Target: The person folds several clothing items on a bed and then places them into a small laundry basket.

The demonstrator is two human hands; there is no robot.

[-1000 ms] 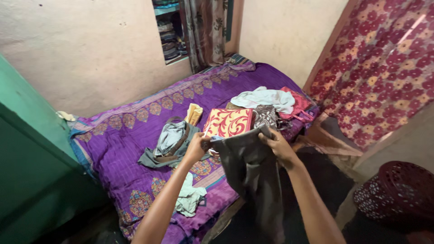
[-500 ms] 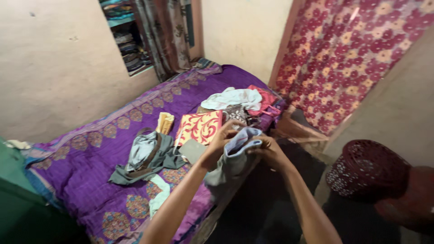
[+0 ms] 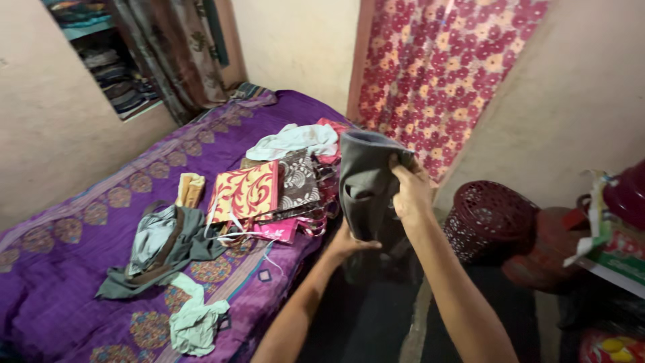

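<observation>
The right hand [image 3: 411,191] gripped the top edge of the grey garment [image 3: 366,185] at frame centre; the left hand [image 3: 349,243] clasped its lower part. The garment hung past the bed [image 3: 60,309] edge, over open dark floor [image 3: 376,329] left of the maroon basket [image 3: 487,218].
</observation>
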